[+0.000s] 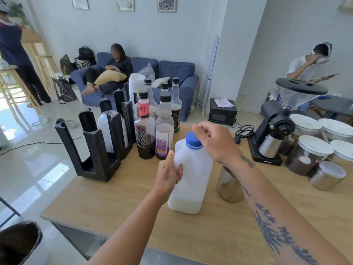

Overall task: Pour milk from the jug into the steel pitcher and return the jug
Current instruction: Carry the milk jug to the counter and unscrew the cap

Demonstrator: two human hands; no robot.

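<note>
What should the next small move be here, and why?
Probably twist the cap off with the right hand. The cap is on the jug, so nothing can pour yet. The right hand's fingers curl over it, though a firm grip is unclear. The left hand grips the jug upright on the table, and the pitcher stands just right of it.

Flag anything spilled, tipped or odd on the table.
Nothing stands out. The jug stands upright on the table, blue cap on, left hand gripping it, right hand at the cap. Steel pitcher stands beside it; no spill visible.
</note>
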